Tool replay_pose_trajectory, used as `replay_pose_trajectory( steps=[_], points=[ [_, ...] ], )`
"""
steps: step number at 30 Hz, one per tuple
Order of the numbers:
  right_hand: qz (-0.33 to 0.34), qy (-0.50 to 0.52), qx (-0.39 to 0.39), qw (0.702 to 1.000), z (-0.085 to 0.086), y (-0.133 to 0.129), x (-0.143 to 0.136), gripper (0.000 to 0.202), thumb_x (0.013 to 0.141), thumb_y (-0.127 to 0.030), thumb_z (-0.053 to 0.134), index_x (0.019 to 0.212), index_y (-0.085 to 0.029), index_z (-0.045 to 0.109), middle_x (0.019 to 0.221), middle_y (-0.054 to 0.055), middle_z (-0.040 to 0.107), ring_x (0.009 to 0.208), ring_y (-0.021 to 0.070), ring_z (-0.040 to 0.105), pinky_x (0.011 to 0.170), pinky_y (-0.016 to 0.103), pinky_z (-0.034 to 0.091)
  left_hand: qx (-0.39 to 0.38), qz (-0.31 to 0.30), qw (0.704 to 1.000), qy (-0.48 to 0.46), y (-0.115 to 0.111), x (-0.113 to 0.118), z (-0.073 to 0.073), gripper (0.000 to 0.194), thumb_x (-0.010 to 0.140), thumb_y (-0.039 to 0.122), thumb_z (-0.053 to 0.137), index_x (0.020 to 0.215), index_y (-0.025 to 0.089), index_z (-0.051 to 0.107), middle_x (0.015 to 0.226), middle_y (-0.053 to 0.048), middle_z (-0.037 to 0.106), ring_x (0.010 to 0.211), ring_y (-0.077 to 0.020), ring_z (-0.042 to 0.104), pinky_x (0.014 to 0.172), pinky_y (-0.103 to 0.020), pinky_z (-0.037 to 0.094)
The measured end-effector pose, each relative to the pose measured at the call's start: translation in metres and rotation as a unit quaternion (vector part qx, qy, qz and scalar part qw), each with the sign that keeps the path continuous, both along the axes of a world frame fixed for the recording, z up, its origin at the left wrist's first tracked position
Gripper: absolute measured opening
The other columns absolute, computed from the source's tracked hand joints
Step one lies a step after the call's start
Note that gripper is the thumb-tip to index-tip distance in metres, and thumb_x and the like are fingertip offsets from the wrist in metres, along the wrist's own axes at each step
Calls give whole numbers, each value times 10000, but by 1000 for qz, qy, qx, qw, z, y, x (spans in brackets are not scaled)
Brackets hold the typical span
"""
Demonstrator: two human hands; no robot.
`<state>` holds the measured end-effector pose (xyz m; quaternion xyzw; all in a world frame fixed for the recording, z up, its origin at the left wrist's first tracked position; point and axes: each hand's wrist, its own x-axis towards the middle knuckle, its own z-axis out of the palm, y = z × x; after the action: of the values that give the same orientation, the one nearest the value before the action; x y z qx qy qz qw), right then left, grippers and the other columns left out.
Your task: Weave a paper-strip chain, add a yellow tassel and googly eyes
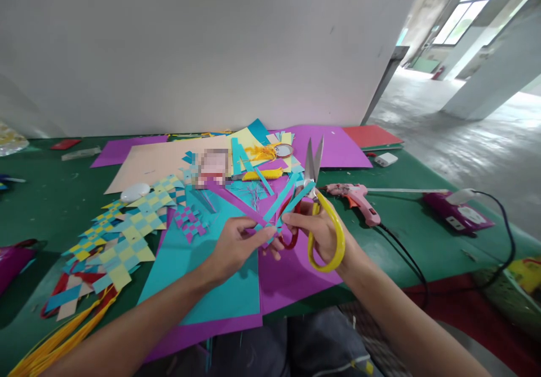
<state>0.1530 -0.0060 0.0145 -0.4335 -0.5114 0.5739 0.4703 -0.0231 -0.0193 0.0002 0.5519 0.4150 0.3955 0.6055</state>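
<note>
Your left hand (237, 246) and right hand (324, 232) pinch crossed strips (280, 199); right also holds scissors (328, 205), blades toward table's (401, 213) far edge.

A pale panel (203, 56) (faintly marked) backs the green table (406, 214), with bright windows (453, 25) beyond.

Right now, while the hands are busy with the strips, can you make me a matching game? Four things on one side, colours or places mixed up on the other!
Things:
1. Scissors
2. Glue gun
3. Tabletop
4. Long purple strip

Colours or places:
A. Green
B. Reaching to the left hand
C. At the right hand, blades apart
D. Pink

Pairs: 1-C, 2-D, 3-A, 4-B
</note>
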Motion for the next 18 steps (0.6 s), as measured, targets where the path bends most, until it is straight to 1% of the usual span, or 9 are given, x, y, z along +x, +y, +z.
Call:
replay_pose_trajectory(
  steps=[2, 5, 7, 9, 12, 14, 15, 16, 18],
  points=[
    [-47, -47, 31, 997, 4, 6, 9, 243, 701, -300, 697, 608, -219, 489, 570, -28, 521, 579, 148, 527, 602, 318, 473, 11, -13, 1000, 18, -3, 0, 3, 297, 803, 354, 680, 607, 131, 674, 622, -79, 734, 497, -178, 670, 489, -258, 490],
    [-111, -63, 58, 990, 11, 18, 30, 200, 728, -301, 675, 646, -226, 508, 622, -5, 558, 674, 181, 573, 669, 351, 491, 38, -42, 997, 43, -4, 0, 5, 294, 814, 338, 668, 610, 128, 694, 613, -80, 731, 518, -177, 674, 535, -267, 515],
    [-119, -55, 62, 989, 14, 25, 43, 195, 740, -328, 682, 684, -218, 532, 661, 2, 586, 699, 179, 600, 716, 354, 503, 35, -45, 998, 37, -1, 1, 5, 281, 824, 328, 658, 626, 133, 694, 646, -76, 739, 552, -172, 681, 565, -263, 524],
    [-92, -48, 52, 993, 14, 30, 50, 206, 741, -354, 698, 742, -203, 557, 693, 10, 621, 705, 179, 633, 724, 349, 519, 19, -30, 999, 24, 4, 2, 3, 275, 829, 333, 652, 640, 134, 681, 681, -74, 745, 565, -166, 681, 562, -254, 518],
    [5, -48, 26, 998, 7, 33, 51, 284, 712, -365, 729, 868, -193, 566, 724, 6, 650, 684, 181, 665, 678, 339, 543, 15, -3, 1000, 14, 9, 1, -3, 300, 835, 356, 642, 642, 126, 658, 693, -82, 741, 557, -167, 674, 555, -260, 507],
    [68, -59, 18, 996, 2, 34, 50, 345, 701, -359, 737, 946, -200, 554, 745, -7, 647, 681, 170, 667, 668, 325, 546, 18, 12, 1000, 9, 11, 0, -6, 306, 834, 366, 640, 652, 120, 653, 695, -90, 736, 551, -173, 670, 545, -269, 501],
    [78, -68, 24, 994, 0, 34, 49, 362, 701, -361, 736, 969, -204, 548, 749, -13, 643, 674, 162, 662, 658, 314, 544, 17, 18, 1000, 6, 12, -1, -7, 303, 831, 369, 642, 662, 119, 653, 697, -91, 735, 549, -176, 668, 540, -274, 499],
    [75, -81, 35, 993, -1, 34, 49, 364, 706, -367, 730, 976, -207, 544, 749, -15, 639, 661, 154, 654, 640, 301, 539, 16, 22, 1000, 3, 12, -1, -8, 298, 828, 372, 644, 673, 118, 655, 701, -92, 735, 549, -179, 668, 536, -277, 498],
    [32, -112, 60, 991, 1, 33, 49, 347, 721, -386, 715, 958, -210, 534, 729, -16, 633, 624, 146, 639, 587, 279, 524, 12, 22, 1000, -3, 11, -1, -9, 294, 826, 379, 645, 686, 121, 660, 708, -92, 736, 552, -180, 668, 537, -278, 497]
  ],
)
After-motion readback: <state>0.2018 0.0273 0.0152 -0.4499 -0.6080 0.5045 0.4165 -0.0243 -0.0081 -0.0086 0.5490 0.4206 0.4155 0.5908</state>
